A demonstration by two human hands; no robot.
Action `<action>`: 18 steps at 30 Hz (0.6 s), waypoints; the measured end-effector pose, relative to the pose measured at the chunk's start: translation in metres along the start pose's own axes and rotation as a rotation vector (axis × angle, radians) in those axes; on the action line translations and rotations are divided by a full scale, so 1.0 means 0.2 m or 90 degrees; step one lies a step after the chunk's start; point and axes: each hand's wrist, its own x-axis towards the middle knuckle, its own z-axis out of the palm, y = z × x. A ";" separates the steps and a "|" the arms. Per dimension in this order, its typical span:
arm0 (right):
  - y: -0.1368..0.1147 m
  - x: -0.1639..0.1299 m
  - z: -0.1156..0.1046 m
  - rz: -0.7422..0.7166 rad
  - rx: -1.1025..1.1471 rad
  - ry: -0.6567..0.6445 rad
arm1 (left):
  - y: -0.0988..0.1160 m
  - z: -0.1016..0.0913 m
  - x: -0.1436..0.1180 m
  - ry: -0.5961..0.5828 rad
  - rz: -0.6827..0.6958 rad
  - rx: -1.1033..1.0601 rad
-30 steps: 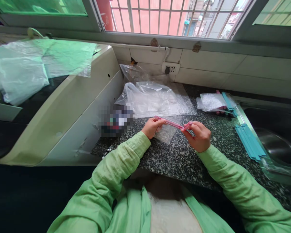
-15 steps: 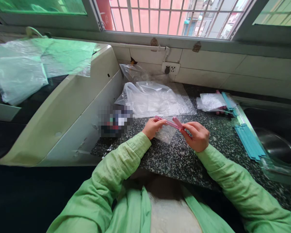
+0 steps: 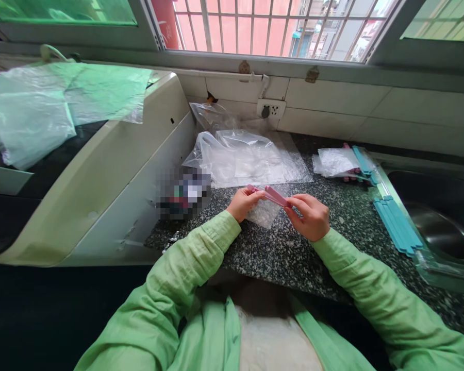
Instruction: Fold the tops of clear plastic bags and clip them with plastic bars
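Fingers of the right hand (image 3: pixel 308 216) have folded the pink clip (image 3: pixel 269 195) shut since a second ago, while the left hand (image 3: pixel 244 203) pinches its other end over the small clear bag (image 3: pixel 263 212), above the tabletop (image 3: pixel 294 247).

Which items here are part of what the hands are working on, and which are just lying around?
In hand:
left hand
right hand
pink plastic clip stick
small clear plastic bag

Lying about:
teal plastic sticks
pile of clear plastic bags
steel sink
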 end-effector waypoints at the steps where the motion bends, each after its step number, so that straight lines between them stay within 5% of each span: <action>1: 0.00 0.00 0.00 -0.002 0.001 -0.002 | 0.00 0.00 0.00 0.001 -0.004 0.002; 18: 0.01 0.00 0.02 -0.024 -0.022 -0.052 | -0.01 0.01 0.01 0.009 -0.003 0.017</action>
